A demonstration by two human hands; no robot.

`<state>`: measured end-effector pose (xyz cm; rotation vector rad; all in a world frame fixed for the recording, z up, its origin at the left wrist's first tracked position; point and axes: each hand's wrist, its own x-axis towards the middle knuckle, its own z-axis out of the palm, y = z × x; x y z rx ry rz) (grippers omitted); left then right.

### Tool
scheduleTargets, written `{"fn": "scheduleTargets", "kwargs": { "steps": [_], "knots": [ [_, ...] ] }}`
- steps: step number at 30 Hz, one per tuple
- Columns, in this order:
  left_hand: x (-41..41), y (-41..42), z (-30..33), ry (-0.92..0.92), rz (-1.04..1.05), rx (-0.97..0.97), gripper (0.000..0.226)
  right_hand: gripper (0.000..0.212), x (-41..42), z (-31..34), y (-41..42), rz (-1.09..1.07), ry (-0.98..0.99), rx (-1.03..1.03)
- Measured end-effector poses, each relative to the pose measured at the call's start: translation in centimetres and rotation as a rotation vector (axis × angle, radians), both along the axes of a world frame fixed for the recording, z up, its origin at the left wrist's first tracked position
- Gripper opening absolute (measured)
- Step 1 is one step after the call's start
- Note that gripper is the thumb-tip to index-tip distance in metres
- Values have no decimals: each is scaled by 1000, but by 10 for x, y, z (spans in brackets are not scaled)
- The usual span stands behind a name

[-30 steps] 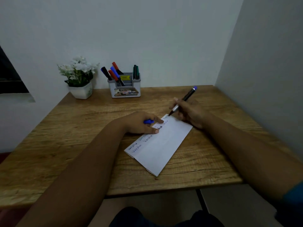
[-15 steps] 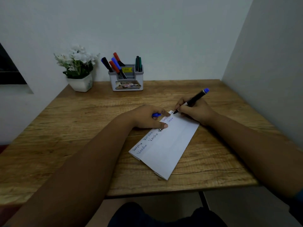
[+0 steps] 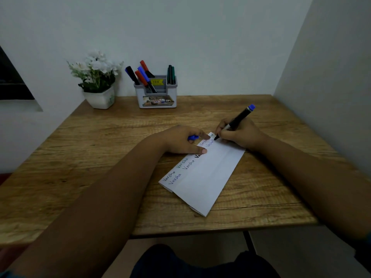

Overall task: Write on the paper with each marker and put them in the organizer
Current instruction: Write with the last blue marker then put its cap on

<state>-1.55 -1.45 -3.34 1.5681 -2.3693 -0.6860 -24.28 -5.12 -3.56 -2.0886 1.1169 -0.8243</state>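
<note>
A folded white paper [image 3: 208, 177] lies slanted on the wooden table [image 3: 80, 157], with several handwritten words along its upper-left edge. My right hand [image 3: 239, 135] grips a black marker with a blue end [image 3: 239, 118], its tip touching the paper's far corner. My left hand [image 3: 182, 140] rests on the paper's edge, fingertips pressing it down, and holds the blue cap [image 3: 193, 137] under its fingers. The grey organizer [image 3: 156, 95] stands at the back with several markers [image 3: 143, 77] in it.
A white pot of white flowers [image 3: 98, 83] stands left of the organizer by the back wall. A wall closes off the table's right side. The table's front edge [image 3: 200, 229] is just below the paper.
The camera has tilted down, so everything sits higher in view. My right hand has brought the marker tip lower along the far corner of the paper. My left hand keeps its hold.
</note>
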Motion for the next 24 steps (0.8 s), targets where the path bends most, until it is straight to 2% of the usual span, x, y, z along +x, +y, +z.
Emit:
{"fn": "scheduleTargets", "kwargs": {
  "steps": [10, 19, 24],
  "knots": [
    [-1, -1, 0, -10, -4, -6, 56, 11, 0, 0, 0, -44, -26, 9],
    [1, -3, -1, -17, -14, -10, 57, 8, 0, 1, 0, -30, 25, -3],
    [1, -3, -2, -16, -18, -9, 58, 14, -1, 1, 0, -33, -9, 9]
  ]
}}
